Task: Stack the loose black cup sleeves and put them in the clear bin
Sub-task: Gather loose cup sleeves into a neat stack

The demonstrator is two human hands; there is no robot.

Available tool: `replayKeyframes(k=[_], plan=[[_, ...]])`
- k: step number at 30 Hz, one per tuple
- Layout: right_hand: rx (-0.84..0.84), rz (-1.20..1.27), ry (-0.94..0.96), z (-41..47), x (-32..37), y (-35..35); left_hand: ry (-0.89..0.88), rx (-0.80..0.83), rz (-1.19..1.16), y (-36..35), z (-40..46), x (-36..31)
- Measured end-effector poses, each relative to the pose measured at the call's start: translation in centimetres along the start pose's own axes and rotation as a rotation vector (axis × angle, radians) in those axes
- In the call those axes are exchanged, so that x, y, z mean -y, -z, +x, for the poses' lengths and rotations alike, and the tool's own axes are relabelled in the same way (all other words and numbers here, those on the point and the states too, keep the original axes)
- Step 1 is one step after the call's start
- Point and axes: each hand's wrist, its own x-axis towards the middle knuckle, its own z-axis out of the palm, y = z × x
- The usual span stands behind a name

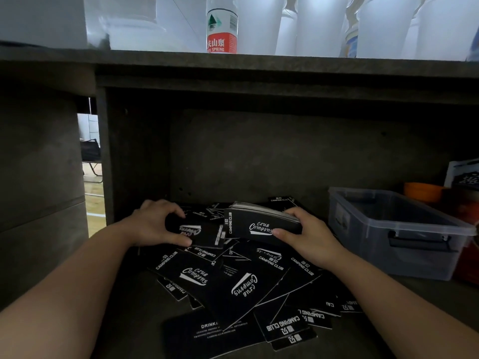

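Sleeves (pixel 233 283), flat black card printed with white "Camping Club" script, lie in a loose heap at lower centre, too overlapped for me to count. My right hand (pixel 308 237) grips a thick stack of sleeves (pixel 261 224) on edge above the heap, thumb in front and fingers behind. My left hand (pixel 153 224) pinches one sleeve (pixel 199 233) just left of that stack. At the right edge sits the one clear bin (pixel 399 229); I see nothing inside it. One water bottle (pixel 222 29) stands on the counter at top centre.
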Motion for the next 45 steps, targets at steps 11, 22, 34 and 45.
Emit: replayKeyframes(k=[11,22,34,45], plan=[[-0.003,-0.004,0.006,0.0,-0.2,0.0,-0.156,-0.454,-0.410,-0.3,0.9,-0.4],[0.002,-0.007,0.003,0.0,-0.1,0.1,-0.081,-0.756,-0.493,0.0,1.1,-0.6],[-0.005,-0.005,-0.003,0.0,-0.2,0.0,-0.154,-0.138,-0.355,-1.8,2.3,0.3],[0.000,0.017,-0.012,0.0,0.0,0.0,-0.225,-0.455,-0.684,-0.9,1.0,-2.4]])
